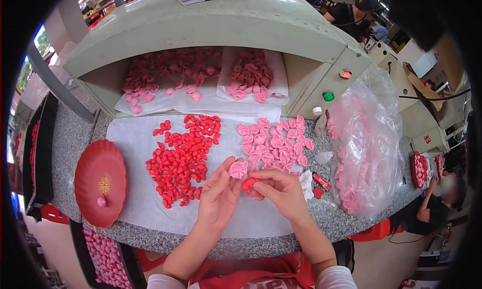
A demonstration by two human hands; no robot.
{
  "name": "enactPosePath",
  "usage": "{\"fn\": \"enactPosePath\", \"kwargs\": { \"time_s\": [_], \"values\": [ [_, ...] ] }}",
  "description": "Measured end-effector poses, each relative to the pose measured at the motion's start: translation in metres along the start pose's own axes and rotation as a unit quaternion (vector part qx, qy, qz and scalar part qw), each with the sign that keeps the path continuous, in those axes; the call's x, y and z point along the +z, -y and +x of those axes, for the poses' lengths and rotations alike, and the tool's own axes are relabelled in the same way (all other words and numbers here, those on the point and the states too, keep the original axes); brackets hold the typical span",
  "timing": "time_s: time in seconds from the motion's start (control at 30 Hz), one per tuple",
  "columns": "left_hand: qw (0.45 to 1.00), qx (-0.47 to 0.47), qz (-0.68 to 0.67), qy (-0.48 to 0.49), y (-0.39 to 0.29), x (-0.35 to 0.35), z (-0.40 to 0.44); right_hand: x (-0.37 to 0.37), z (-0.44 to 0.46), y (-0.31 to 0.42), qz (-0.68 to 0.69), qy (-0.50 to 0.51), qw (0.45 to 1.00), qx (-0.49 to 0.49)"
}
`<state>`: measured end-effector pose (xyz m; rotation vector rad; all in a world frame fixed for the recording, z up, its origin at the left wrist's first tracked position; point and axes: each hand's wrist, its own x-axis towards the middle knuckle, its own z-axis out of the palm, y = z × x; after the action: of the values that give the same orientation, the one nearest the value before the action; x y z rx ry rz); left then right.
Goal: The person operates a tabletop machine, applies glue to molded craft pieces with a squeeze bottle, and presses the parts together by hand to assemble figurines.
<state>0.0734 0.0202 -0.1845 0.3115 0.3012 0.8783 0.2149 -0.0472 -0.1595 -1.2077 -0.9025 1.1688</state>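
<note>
My left hand [217,201] is closed with its fingertips on a pink shell-shaped piece [238,169] with ruffled edges. Close beside it, my right hand [285,192] pinches a small glossy red curved piece [249,184]. Whether the two pieces touch is hard to make out. Both hands are above a white sheet [133,148]. A spread of similar red pieces [183,161] lies left of my hands, and pink ruffled pieces [273,143] lie just beyond them. At the far left, a red scalloped dish [90,173] holds one pinkish ball [102,201].
A pale green open-fronted cabinet [201,33] at the back holds more pink pieces [165,70]. To the right stands a bulky clear plastic bag [371,153] beside a small red tube [321,181]. A black bin [133,266] of pink balls is lower left. Another person [432,208] sits at right.
</note>
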Motion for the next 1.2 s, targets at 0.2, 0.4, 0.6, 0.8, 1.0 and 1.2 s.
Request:
{"fn": "enactPosePath", "kwargs": {
  "time_s": [0.2,0.4,0.6,0.8,1.0,1.2],
  "values": [
    [0.999,0.005,-0.047,-0.017,0.006,0.004,-0.001,0.013,-0.001,-0.010,0.008,-0.098,0.994,-0.042],
    [0.998,0.022,-0.047,-0.029,0.005,0.002,0.000,0.016,-0.001,-0.016,-0.008,-0.095,0.993,-0.069],
    [0.997,0.063,0.022,-0.026,0.009,0.005,-0.005,0.018,-0.001,-0.001,-0.362,-0.182,0.852,-0.332],
    [0.993,0.094,0.073,-0.011,0.015,0.005,-0.008,0.026,0.002,-0.011,-0.387,-0.183,0.804,-0.413],
    [0.992,0.102,0.078,-0.005,0.018,0.006,-0.011,0.025,0.006,-0.024,-0.324,-0.183,0.827,-0.422],
    [0.993,0.099,0.058,-0.009,0.016,0.006,-0.010,0.024,0.003,-0.028,-0.307,-0.165,0.862,-0.369]
  ]
}}
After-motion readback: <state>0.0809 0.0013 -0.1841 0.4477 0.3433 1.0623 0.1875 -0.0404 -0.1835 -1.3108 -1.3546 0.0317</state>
